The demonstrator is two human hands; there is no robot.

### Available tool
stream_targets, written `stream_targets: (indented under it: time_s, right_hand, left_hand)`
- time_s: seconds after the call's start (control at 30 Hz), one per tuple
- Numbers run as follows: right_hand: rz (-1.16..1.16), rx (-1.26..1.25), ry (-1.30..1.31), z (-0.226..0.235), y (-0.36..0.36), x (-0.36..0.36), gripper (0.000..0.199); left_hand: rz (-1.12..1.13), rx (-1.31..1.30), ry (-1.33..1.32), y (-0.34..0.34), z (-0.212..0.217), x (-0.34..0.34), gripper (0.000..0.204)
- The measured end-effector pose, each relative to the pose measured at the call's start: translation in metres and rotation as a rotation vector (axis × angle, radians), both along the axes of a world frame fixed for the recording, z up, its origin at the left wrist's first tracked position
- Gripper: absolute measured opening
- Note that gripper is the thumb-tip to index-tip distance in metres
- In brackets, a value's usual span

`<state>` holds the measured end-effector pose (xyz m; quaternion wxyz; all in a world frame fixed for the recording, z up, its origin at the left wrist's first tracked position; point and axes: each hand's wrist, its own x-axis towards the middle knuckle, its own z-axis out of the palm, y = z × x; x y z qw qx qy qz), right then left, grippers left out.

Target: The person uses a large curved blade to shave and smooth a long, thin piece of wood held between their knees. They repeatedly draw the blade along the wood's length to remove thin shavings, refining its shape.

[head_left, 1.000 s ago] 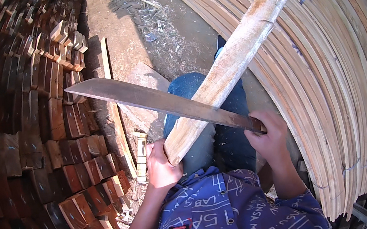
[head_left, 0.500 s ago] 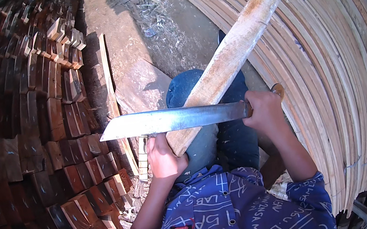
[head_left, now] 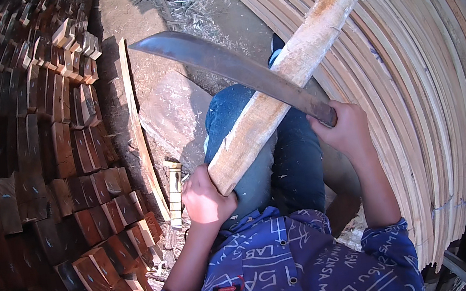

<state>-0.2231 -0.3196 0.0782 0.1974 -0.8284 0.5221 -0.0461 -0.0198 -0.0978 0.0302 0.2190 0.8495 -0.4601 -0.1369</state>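
Note:
A long pale wooden plank (head_left: 265, 118) slants from my lap up to the far right, resting across my thigh. Its near end is gripped by my left hand (head_left: 207, 196), with the fingers wrapped round the edge. In my right hand (head_left: 346, 128) is a machete (head_left: 233, 66), held by its handle. The broad curved blade crosses above the plank and points to the far left, its tip over the ground. Whether the blade touches the plank I cannot tell. Just left of my left hand is a pale banded cylindrical object (head_left: 176, 193).
Stacked reddish-brown wood blocks (head_left: 93, 275) fill the left side. To the right lie long pale strips of wood (head_left: 421, 117), tied in bundles. A thin strip (head_left: 138, 129) and a flat board (head_left: 174, 115) lie on the ground ahead, with wood shavings (head_left: 194, 6) beyond.
The machete has swung from lying level across the plank's lower part to a slant higher up it, its tip moving farther away. My left hand still holds the plank's near end.

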Motion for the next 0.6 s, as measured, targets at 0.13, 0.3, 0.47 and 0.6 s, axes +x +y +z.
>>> stream_targets:
  time_s: [0.13,0.3,0.47,0.6]
  right_hand:
    - [0.210,-0.090,0.036,-0.016,0.019,0.015,0.020]
    - [0.288,-0.170,-0.014,-0.031,0.013,0.022,0.015]
    - [0.277,-0.192,-0.046,-0.030,0.005,0.023,0.017]
    - [0.277,-0.235,-0.011,-0.029,-0.002,0.011,0.016]
  left_hand:
    - [0.007,-0.018,0.003,0.002,-0.002,0.002,0.054]
    - [0.018,-0.033,-0.032,0.009,-0.003,0.008,0.057]
    - [0.048,-0.031,-0.005,0.009,-0.004,0.006,0.053]
    - [0.035,-0.047,-0.026,0.006,0.001,0.007,0.049]
